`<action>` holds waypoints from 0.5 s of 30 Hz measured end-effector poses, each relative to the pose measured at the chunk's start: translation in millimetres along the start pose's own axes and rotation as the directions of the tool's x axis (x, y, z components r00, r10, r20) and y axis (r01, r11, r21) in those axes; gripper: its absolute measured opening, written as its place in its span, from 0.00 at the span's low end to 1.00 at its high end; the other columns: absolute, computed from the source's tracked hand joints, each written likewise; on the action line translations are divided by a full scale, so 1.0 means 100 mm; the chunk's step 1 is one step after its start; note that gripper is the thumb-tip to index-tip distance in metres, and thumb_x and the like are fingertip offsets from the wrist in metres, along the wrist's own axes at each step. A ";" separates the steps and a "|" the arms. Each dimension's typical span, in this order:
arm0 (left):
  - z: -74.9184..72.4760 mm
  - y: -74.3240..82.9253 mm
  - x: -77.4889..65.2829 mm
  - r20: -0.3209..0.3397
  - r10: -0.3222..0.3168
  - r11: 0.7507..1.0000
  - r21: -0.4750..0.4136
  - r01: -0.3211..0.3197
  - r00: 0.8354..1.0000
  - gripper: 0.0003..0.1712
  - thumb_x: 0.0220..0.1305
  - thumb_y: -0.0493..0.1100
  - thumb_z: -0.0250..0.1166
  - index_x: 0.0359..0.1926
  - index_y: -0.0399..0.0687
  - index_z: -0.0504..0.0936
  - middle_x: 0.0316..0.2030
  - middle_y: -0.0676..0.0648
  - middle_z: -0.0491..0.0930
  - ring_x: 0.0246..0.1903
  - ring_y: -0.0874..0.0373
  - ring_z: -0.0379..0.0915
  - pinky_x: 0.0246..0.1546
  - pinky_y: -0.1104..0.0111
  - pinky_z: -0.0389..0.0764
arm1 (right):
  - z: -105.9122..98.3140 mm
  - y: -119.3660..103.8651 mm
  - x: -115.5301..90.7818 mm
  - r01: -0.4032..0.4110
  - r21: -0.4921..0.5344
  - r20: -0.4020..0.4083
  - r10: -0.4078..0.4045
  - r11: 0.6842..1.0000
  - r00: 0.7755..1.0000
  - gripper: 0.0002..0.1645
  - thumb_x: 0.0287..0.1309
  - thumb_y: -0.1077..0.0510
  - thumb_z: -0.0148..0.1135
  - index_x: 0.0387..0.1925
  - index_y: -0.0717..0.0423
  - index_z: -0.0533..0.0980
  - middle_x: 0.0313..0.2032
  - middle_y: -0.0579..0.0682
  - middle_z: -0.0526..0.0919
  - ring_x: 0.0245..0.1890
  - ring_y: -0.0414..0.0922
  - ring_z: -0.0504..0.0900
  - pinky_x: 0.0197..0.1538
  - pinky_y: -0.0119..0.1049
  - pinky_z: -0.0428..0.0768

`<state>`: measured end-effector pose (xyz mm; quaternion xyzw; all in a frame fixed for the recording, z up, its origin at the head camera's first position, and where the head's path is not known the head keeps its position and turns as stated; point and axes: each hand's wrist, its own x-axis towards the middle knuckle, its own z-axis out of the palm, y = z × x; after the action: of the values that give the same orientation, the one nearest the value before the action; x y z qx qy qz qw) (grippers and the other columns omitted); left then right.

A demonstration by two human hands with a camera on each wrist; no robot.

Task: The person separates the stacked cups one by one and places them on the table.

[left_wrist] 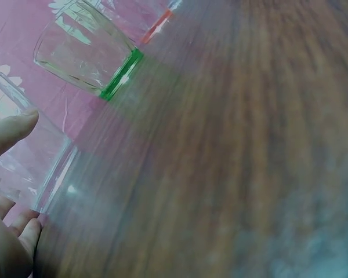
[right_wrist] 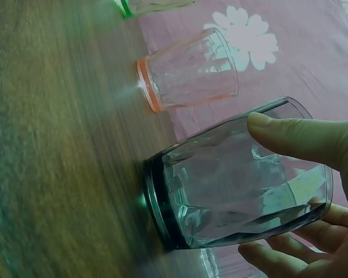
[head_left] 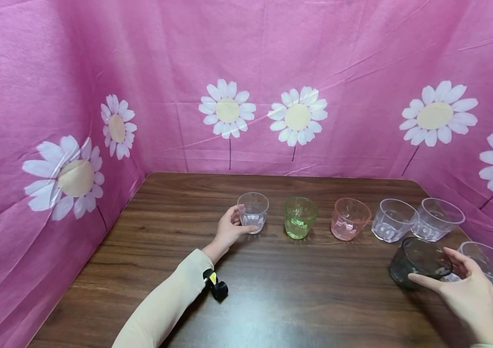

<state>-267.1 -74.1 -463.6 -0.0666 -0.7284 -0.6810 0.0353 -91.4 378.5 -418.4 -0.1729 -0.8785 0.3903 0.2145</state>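
At the left end of a row of tumblers, my left hand (head_left: 229,231) holds a clear glass tumbler (head_left: 256,215), thumb at the front and fingers round its left side. That tumbler (left_wrist: 32,162) stands upright on the wood in the left wrist view. A smoky dark grey tumbler (head_left: 417,263) is gripped by my right hand (head_left: 468,287) in front of the row's right end. In the right wrist view the thumb lies along one side of the dark tumbler (right_wrist: 232,179), with the fingers on the opposite side and its base close over the table.
Right of the clear tumbler stand a green tumbler (head_left: 300,217), a pink-orange tumbler (head_left: 350,220) and two clear tumblers, one (head_left: 394,220) beside the other (head_left: 439,217). Another clear tumbler (head_left: 489,261) is partly behind my right hand. Pink daisy-printed cloth (head_left: 350,63) surrounds the brown table (head_left: 281,299).
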 end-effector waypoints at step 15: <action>-0.05 0.06 -0.02 0.008 -0.005 1.000 -0.029 0.005 1.000 0.42 0.44 0.30 0.79 0.62 0.31 0.71 0.59 0.32 0.76 0.54 0.39 0.76 0.57 0.54 0.78 | 0.05 0.04 0.03 0.045 0.041 0.016 -0.046 0.998 0.999 0.64 0.40 0.59 0.83 0.74 0.66 0.54 0.43 0.16 0.63 0.41 0.15 0.61 0.43 0.06 0.59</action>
<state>-264.9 -79.0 -457.3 -0.0681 -0.7186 -0.6914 0.0298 -95.8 379.3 -423.3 -0.1451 -0.8758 0.4047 0.2195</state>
